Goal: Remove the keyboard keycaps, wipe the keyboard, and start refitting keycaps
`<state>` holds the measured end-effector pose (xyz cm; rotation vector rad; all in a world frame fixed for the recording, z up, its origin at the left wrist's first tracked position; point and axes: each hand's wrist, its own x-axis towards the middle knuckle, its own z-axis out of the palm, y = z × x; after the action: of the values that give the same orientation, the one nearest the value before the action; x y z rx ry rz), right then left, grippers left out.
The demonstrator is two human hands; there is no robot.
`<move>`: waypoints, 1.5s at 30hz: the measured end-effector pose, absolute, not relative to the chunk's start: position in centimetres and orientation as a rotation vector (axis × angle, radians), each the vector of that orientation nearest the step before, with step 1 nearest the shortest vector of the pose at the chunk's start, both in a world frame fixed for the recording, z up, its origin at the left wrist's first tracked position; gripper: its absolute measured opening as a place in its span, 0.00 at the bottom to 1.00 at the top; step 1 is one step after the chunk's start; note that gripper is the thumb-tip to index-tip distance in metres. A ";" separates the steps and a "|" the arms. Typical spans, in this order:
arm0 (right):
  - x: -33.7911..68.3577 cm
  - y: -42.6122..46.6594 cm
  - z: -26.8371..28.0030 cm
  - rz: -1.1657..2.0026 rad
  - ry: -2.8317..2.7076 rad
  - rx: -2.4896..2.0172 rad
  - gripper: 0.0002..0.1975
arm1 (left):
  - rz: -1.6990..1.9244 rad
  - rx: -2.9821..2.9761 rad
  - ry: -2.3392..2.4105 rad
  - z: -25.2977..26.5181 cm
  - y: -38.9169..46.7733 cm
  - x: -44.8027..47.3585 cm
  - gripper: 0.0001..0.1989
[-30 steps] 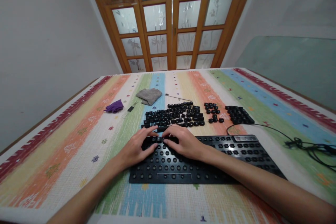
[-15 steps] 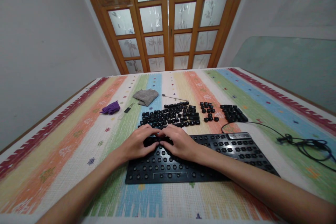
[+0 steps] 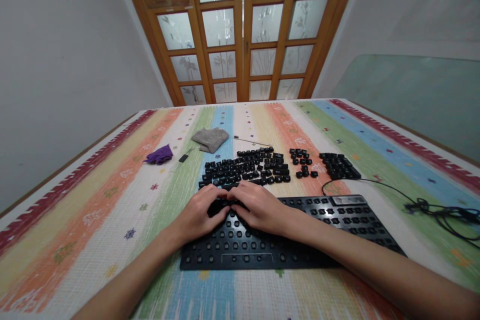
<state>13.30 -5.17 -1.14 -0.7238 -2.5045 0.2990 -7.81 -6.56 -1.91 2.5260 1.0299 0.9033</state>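
Observation:
A black keyboard with its keycaps off lies flat on the table, its bare key posts showing. Over its upper left part my left hand and my right hand meet, fingertips and thumbs together. Both are curled closed in a pinch; whatever sits between the fingers is hidden behind them. Just beyond the hands, loose black keycaps lie in rows, with a smaller group of keycaps and a block of number-pad keycaps to the right.
A grey cloth, a purple cloth, a small black-handled tool and a thin rod lie farther back. The keyboard's coiled cable rests at the right on the striped tablecloth.
The view has shifted slightly, so the table things sit a little lower and to the right. Both hands keep nearly the same pinched pose over the keyboard.

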 end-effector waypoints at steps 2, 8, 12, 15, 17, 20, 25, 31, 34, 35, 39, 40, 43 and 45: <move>13.2 -5.0 -1.1 0.296 -2.525 -0.751 0.05 | 0.902 2.530 1.041 -2.0 -6.6 -7.8 0.07; 13.2 -5.2 -0.8 0.263 -2.555 -0.836 0.03 | 0.910 2.572 0.980 -1.9 -6.6 -7.8 0.08; 13.2 -5.3 -1.0 0.377 -2.491 -0.859 0.05 | 0.978 2.635 0.891 -2.2 -6.5 -7.9 0.08; 13.3 -5.1 -1.4 0.432 -2.446 -0.875 0.07 | 1.029 2.696 0.853 -2.5 -6.4 -7.9 0.08; 13.3 -4.9 -1.6 0.454 -2.422 -0.880 0.08 | 1.017 2.731 0.853 -2.5 -6.4 -7.8 0.08; 13.3 -4.8 -1.8 0.487 -2.410 -0.856 0.07 | 0.992 2.736 0.870 -2.4 -6.5 -7.6 0.07; 13.3 -4.8 -1.6 0.469 -2.437 -0.857 0.06 | 0.942 2.730 0.907 -2.2 -6.7 -7.5 0.07; 13.2 -4.8 -1.4 0.473 -2.440 -0.837 0.05 | 0.921 2.746 0.927 -2.3 -6.8 -7.5 0.07; 13.1 -4.9 -1.2 0.408 -2.482 -0.826 0.05 | 0.904 2.762 0.929 -2.2 -6.9 -7.5 0.08; 13.1 -4.9 -1.1 0.381 -2.500 -0.824 0.05 | 0.897 2.769 0.932 -2.2 -6.9 -7.5 0.08; 13.0 -4.9 -0.7 0.324 -2.555 -0.838 0.05 | 0.859 2.792 0.949 -2.1 -7.1 -7.5 0.09; 13.0 -4.9 -0.5 0.317 -2.567 -0.848 0.05 | 0.849 2.795 0.953 -2.1 -7.1 -7.6 0.09; 12.8 -5.0 -0.2 0.259 -2.618 -0.873 0.04 | 0.840 2.808 0.955 -2.1 -7.1 -7.6 0.09; 12.6 -5.3 0.0 0.172 -2.673 -0.867 0.05 | 0.844 2.826 0.950 -2.1 -7.1 -7.6 0.09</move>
<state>12.65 -5.27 -0.04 -0.8668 -2.6725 0.1720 -7.59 -7.14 -2.12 2.8258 0.9498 0.8437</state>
